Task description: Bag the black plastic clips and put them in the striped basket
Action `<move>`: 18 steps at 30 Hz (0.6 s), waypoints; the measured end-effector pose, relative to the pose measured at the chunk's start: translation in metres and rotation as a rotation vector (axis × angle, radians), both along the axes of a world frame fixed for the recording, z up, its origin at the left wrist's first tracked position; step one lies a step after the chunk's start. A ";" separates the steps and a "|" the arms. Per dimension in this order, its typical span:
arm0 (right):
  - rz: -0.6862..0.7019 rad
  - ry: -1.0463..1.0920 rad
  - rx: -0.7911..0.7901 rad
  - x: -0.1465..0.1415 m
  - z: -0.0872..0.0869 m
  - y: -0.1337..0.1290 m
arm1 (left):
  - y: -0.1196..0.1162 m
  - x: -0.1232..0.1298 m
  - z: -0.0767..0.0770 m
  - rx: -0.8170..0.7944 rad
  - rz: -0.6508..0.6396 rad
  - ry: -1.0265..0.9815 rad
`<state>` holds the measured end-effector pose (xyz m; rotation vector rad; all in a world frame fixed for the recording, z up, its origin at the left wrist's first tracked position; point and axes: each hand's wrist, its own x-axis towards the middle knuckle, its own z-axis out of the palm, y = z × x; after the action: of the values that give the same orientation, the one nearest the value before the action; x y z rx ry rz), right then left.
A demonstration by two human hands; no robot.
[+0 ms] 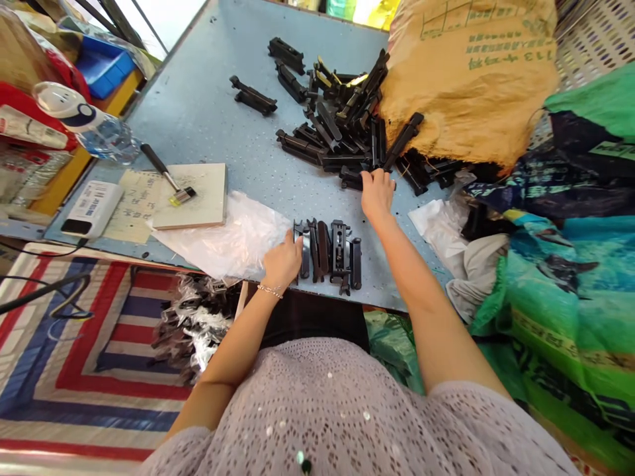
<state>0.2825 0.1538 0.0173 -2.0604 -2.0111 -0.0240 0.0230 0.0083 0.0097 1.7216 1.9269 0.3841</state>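
Several black plastic parts [340, 251] stand side by side in a row at the table's near edge. My left hand [284, 262] is at the row's left end, its fingers closed against the leftmost black part [304, 254]. Farther up, my right hand [378, 196] has its fingers round a black part [351, 178] at the near side of a loose pile of black parts [327, 125]. Its fingertips are partly hidden. White plastic film [238, 238] lies just left of my left hand.
A hammer [161, 168] rests on a pale block [208, 192] at the left, near a white device [92, 208] and a water bottle [106, 135]. An orange woven sack [466, 79] stands behind the pile. Green bags [570, 297] are at the right.
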 end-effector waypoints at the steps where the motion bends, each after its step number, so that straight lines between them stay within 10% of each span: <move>1: 0.001 -0.010 0.004 0.006 -0.001 0.003 | 0.000 0.001 0.002 0.012 -0.020 0.036; 8: -0.006 0.302 -0.086 0.019 0.018 -0.015 | 0.004 -0.005 0.020 0.226 -0.101 -0.217; 13: 0.394 0.836 -0.277 -0.037 0.048 -0.087 | 0.004 0.015 0.037 0.211 -0.173 -0.920; 18: 0.416 0.647 -0.120 -0.075 0.082 -0.132 | -0.005 0.019 0.052 -0.054 -0.083 -1.225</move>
<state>0.2079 0.0215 0.0991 -1.3974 -1.9742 0.7519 0.0419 0.0029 0.0614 1.0460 0.9337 1.0318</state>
